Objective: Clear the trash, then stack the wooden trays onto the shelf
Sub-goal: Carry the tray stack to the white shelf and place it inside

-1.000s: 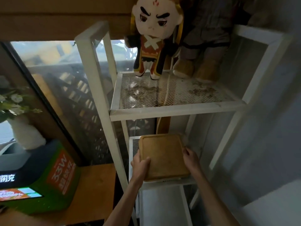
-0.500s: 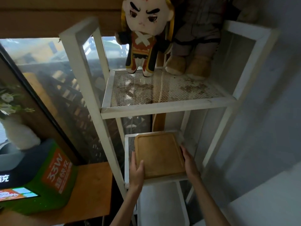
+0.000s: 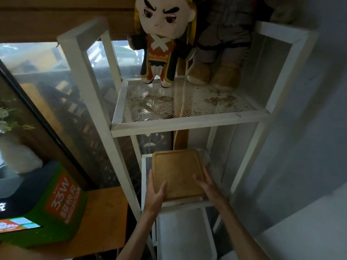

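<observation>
Although the picture is dim, the tray shows clearly in the lower centre of the frame, lying flat on the mesh of the lower shelf, a little short of its front edge. It looks like one stiff wooden board with a low raised rim and rounded corners, so I judge it rigid, fairly light, and not fragile; the smooth surface may slide easily over the metal mesh.

The left hand touches the near left corner of the tray, with its fingers apart and laid flat on the wood, not clamped. The right hand is at the right rim, also with its fingers spread; I cannot tell if it presses the edge or only rests beside it.

To take hold of it, the two long side rims seem the best place, thumb over the rim and fingers below, because the flat middle gives no grip.

In the upper part of the frame a doll stands on the upper shelf.
</observation>
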The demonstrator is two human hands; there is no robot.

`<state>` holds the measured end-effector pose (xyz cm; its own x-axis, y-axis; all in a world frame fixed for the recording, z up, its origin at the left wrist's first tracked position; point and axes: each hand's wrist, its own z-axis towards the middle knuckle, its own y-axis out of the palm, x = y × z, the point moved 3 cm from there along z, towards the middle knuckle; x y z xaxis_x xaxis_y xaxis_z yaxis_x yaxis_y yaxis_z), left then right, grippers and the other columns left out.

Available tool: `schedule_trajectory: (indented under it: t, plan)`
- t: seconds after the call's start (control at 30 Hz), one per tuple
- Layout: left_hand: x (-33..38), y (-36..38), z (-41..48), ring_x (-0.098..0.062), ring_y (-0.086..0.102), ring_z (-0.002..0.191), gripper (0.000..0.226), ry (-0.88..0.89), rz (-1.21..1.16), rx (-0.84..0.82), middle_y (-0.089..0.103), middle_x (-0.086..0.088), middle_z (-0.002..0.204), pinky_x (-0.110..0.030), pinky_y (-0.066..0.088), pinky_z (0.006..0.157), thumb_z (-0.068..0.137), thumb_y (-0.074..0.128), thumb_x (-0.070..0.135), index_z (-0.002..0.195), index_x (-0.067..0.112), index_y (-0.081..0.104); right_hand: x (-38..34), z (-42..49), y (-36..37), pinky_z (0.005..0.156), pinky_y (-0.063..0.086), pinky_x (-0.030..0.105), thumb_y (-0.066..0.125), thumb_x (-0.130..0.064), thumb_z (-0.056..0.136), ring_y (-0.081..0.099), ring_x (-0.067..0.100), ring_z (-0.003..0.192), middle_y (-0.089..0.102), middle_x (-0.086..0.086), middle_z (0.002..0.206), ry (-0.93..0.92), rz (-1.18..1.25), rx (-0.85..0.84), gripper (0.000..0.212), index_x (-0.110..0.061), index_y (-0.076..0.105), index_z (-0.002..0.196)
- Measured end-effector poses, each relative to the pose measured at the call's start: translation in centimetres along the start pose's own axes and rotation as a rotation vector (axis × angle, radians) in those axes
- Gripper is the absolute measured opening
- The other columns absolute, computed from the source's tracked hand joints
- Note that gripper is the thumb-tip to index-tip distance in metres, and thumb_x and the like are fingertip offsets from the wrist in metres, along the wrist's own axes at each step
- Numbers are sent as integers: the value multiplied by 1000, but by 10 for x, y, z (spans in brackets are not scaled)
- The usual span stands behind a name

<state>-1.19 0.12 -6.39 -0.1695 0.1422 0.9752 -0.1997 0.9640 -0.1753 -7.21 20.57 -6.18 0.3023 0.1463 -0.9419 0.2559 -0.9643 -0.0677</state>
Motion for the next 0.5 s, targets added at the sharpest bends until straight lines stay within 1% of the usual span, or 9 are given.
schedule_trajectory:
  t: [0.03, 0.07, 0.1, 0.17, 0.23, 0.3, 0.4, 0.5]
  plan:
    - [-2, -1, -2, -6, 41, 121, 79, 16, 20, -23, 22, 10, 148, -8, 47, 81, 92, 60, 41, 148, 45, 4, 1, -2, -1, 113, 36, 48, 67, -58, 78, 38, 26, 139, 27, 5, 160, 15, -60, -29, 102, -38, 3, 155]
    - [-4, -2, -4, -2, 41, 119, 80, 28, 48, -37, 22, 12, 145, -7, 47, 81, 90, 62, 40, 144, 50, 3, 2, -5, -1, 111, 38, 47, 70, -59, 73, 38, 27, 139, 26, 5, 159, 19, -145, -52, 110, -41, -2, 154]
    - [-7, -3, -7, -2, 39, 122, 82, 33, 80, -41, 21, 15, 145, -11, 46, 89, 89, 64, 41, 140, 54, 1, 5, -8, -2, 110, 38, 47, 73, -60, 71, 36, 28, 139, 23, 6, 159, 13, -256, -58, 115, -44, -8, 151]
    - [-11, -6, -14, -6, 33, 129, 92, 56, 140, -53, 17, 19, 147, -26, 42, 104, 85, 69, 45, 137, 61, -5, 11, -12, -4, 110, 35, 49, 75, -63, 68, 31, 31, 141, 18, 8, 159, -21, -463, -21, 119, -53, -17, 144]
    - [-15, -6, -19, -5, 30, 132, 104, 100, 203, -82, 16, 22, 145, -30, 36, 109, 80, 75, 46, 137, 64, -11, 16, -13, -10, 112, 30, 53, 77, -67, 63, 24, 36, 144, 12, 12, 159, -8, -562, 10, 126, -56, -20, 142]
    - [-14, -7, -21, -4, 29, 135, 111, 131, 226, -89, 19, 21, 146, -30, 34, 112, 79, 78, 39, 137, 63, -13, 20, -15, -14, 114, 28, 54, 80, -68, 57, 22, 36, 144, 12, 13, 159, -5, -591, -23, 137, -51, -24, 144]
    - [-16, -7, -19, -8, 30, 138, 115, 114, 208, -100, 22, 15, 151, -32, 34, 113, 79, 79, 34, 142, 53, -14, 22, -17, -13, 110, 33, 47, 85, -55, 60, 31, 33, 140, 20, 14, 156, -36, -580, -23, 138, -46, -23, 146]
    - [-22, -9, -17, -6, 37, 131, 117, 79, 223, -89, 29, 14, 146, -17, 38, 103, 78, 80, 31, 147, 46, -14, 22, -15, -14, 110, 38, 47, 88, -49, 60, 39, 30, 136, 33, 14, 153, -49, -540, 2, 134, -38, -7, 153]
